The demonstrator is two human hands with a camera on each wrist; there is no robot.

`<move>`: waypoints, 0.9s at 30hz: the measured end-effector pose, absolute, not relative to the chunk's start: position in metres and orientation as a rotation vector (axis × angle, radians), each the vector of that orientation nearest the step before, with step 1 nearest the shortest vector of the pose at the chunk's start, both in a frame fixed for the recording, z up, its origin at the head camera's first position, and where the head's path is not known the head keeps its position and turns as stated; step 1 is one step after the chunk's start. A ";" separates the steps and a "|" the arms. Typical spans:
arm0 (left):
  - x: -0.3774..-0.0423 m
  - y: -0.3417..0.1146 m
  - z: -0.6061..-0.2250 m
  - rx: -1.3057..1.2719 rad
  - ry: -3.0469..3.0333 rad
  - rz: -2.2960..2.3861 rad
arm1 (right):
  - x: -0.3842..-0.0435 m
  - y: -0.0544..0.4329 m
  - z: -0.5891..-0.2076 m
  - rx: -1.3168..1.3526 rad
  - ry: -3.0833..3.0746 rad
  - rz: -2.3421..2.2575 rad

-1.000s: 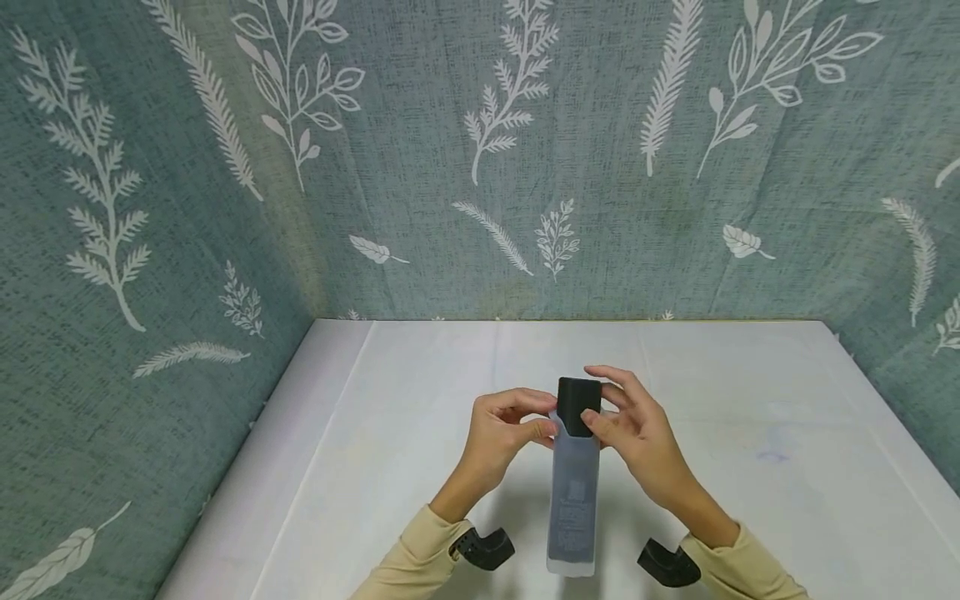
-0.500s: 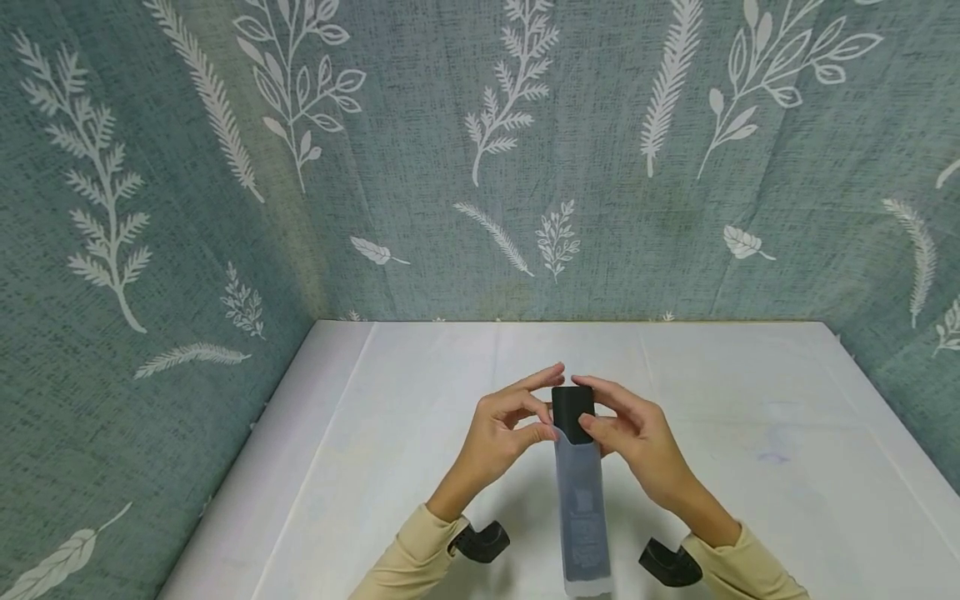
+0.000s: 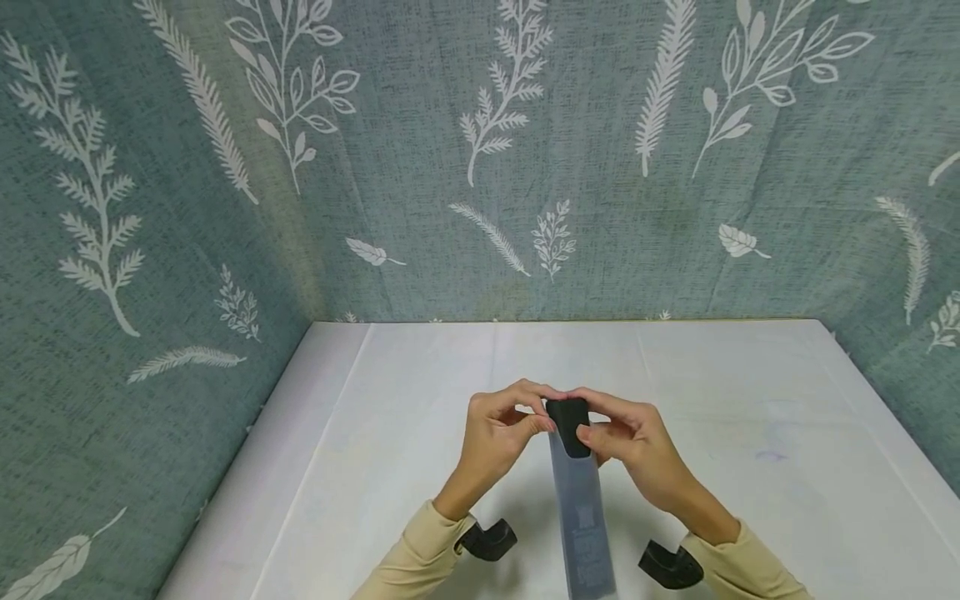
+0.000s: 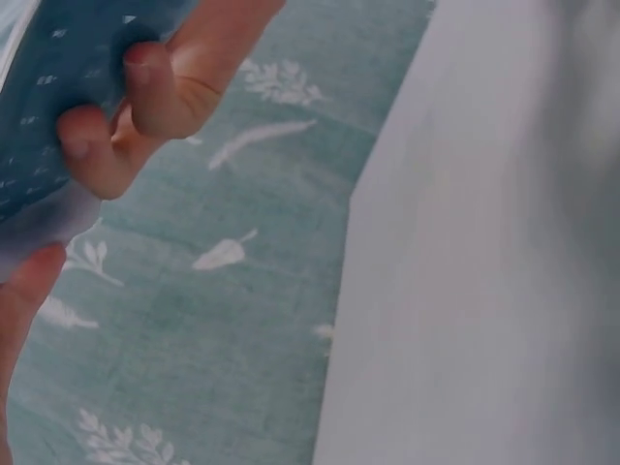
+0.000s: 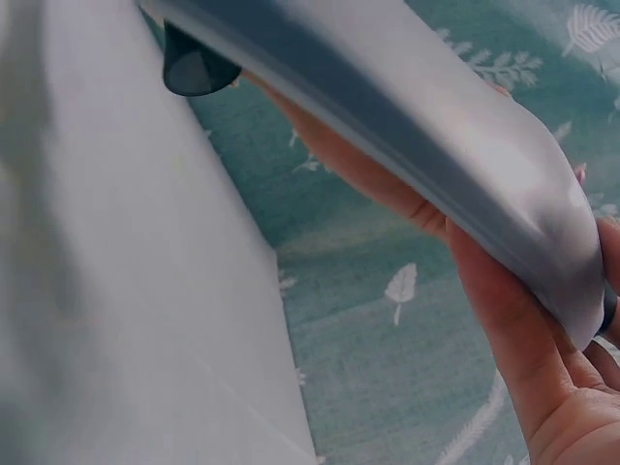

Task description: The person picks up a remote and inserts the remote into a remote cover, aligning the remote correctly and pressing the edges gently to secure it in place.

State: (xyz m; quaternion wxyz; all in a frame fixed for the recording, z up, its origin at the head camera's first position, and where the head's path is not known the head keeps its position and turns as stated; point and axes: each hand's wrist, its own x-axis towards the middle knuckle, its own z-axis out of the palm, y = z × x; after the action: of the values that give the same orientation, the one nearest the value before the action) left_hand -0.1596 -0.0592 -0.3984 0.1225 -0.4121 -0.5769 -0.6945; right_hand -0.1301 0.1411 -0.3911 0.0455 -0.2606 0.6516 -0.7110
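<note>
Both hands hold a remote control back side up, its black end bare and the rest inside a translucent cover. My left hand pinches the cover's edge at the left of the black end. On the other side, my right hand grips that end, thumb on its back and index finger along its tip. Rows of small key labels on the remote's front show in the left wrist view, with two left fingers curled against them. Pale cover material bulges beside the fingers in the right wrist view.
A white table lies beneath the hands. Green fabric with white leaf prints stands behind it and along the sides. Black camera mounts sit on both wrists, close to the remote's lower part.
The remote has moved down toward the person, its lower end now past the frame's bottom edge. The left fingers lifted half a second ago and now sit at the black end's corner again.
</note>
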 end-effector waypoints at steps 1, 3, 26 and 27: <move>-0.160 -0.059 -0.400 -1.197 -1.680 -2.036 | -0.130 0.141 -0.392 -0.791 1.992 -2.166; -0.161 -0.059 -0.401 -1.182 -1.684 -2.049 | -0.129 0.141 -0.392 -0.786 2.011 -2.153; -0.148 -0.061 -0.367 -1.191 -1.918 -1.867 | -0.138 0.143 -0.395 -0.824 1.955 -2.329; -0.147 -0.061 -0.368 -1.163 -1.938 -1.850 | -0.138 0.144 -0.394 -0.811 1.984 -2.325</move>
State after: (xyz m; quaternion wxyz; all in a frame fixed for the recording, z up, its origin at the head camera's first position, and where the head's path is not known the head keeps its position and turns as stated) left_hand -0.1470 -0.0608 -0.3675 0.1099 -0.3958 -0.6594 -0.6296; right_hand -0.1378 0.1436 -0.3944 -0.0102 -0.2565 0.6274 -0.7352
